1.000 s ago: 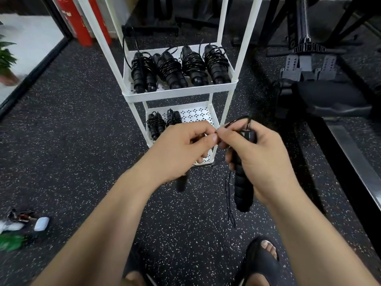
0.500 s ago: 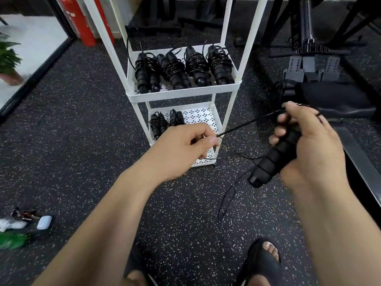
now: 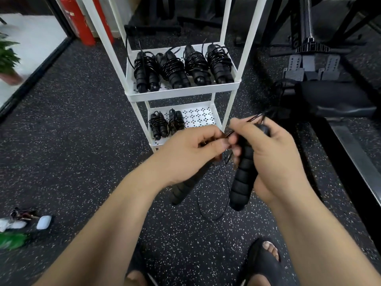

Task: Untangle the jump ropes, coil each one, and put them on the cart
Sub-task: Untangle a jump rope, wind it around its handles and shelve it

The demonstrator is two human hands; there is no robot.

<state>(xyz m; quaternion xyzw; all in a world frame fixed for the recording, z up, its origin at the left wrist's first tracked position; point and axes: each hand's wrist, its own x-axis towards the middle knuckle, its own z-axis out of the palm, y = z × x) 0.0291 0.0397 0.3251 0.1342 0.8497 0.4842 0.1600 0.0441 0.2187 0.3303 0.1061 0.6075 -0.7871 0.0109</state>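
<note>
My right hand (image 3: 270, 153) grips one black ribbed jump rope handle (image 3: 241, 178), pointing down. My left hand (image 3: 189, 155) holds the second handle (image 3: 185, 187) under the palm and pinches the thin black cord (image 3: 214, 203) between thumb and forefinger. The two hands meet in front of the white cart (image 3: 183, 92). A loop of cord hangs below them toward the floor. On the cart's upper shelf lie several coiled jump ropes (image 3: 181, 67); two more coiled ropes (image 3: 166, 124) sit on the lower shelf.
Black gym bench and weight machine (image 3: 329, 96) stand at the right. Red fire extinguishers (image 3: 78, 19) lean at the back left. Small white items (image 3: 43, 221) and a plant (image 3: 8, 58) lie at the left. My sandalled feet (image 3: 263, 263) are below on speckled rubber flooring.
My right hand swung back in from the right with its handle and now meets my left hand again. The cord, stretched taut half a second ago, hangs slack in a loop.
</note>
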